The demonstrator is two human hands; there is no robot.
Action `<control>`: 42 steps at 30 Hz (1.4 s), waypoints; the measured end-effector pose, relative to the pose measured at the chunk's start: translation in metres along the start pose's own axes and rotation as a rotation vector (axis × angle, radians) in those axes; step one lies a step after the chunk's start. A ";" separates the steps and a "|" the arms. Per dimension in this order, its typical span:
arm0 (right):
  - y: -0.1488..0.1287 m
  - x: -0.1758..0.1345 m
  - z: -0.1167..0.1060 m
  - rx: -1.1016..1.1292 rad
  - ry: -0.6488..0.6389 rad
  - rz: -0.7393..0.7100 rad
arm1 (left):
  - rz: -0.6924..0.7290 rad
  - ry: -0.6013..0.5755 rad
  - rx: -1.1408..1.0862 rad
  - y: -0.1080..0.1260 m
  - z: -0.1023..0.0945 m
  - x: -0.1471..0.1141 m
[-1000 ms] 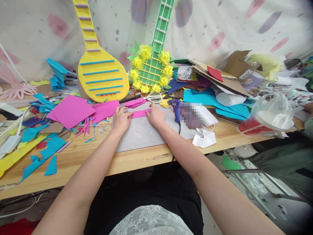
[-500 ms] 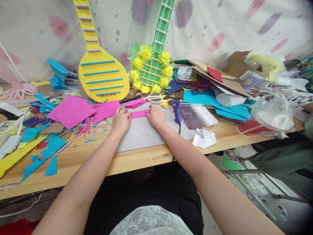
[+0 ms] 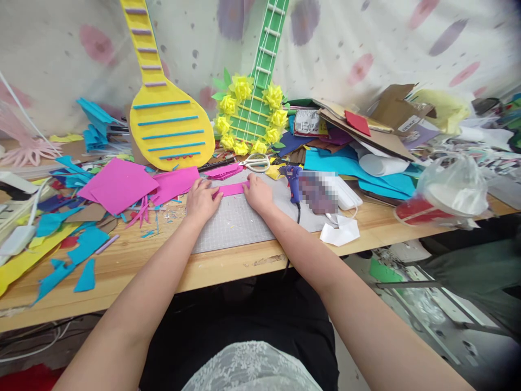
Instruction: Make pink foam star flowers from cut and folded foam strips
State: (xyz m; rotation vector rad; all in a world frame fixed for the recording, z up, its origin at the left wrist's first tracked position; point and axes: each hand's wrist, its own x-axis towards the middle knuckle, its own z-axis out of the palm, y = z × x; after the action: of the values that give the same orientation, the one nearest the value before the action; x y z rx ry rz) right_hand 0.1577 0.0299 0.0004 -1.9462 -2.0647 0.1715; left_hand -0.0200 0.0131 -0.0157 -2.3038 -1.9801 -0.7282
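Note:
A narrow magenta strip (image 3: 234,189), folded or cut from paper or thin felt, lies across the grey cutting mat (image 3: 228,228). My left hand (image 3: 202,200) grips its left end, thumb along the near edge and fingers curled over the far side. At the other end, my right hand (image 3: 259,193) pinches the strip with bent fingers; the fingertips are partly hidden. Just beyond the strip lie a small stack of magenta pieces (image 3: 224,171) and white-handled scissors (image 3: 257,162). A blue glue gun (image 3: 292,183) rests right of my right hand.
A yellow paper guitar (image 3: 173,130) and a green one (image 3: 249,122) ringed with yellow flowers lean at the back. Magenta sheets (image 3: 118,186) and blue scraps (image 3: 87,243) litter the left. Rightward are stacked cardboard (image 3: 391,108), a bagged red cup (image 3: 423,209) and a person's sleeve (image 3: 476,266).
My left thumb has shifted slightly right along the strip's near edge. My right hand stays nearly still. The other person at the right edge has moved a little.

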 end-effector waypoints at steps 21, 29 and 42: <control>-0.011 -0.007 0.007 0.006 0.219 -0.195 | -0.101 0.025 -0.045 0.006 -0.003 0.001; 0.026 -0.003 0.003 0.009 0.210 -0.074 | -0.125 0.000 -0.054 0.005 -0.004 0.001; 0.000 0.007 0.019 0.166 0.155 -0.422 | -0.096 0.031 -0.111 0.004 -0.001 0.002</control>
State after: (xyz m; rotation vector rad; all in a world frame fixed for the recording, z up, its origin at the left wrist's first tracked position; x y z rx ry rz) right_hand 0.1516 0.0394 -0.0167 -1.3489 -2.2196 0.0921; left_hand -0.0163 0.0142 -0.0132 -2.2537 -2.1001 -0.8968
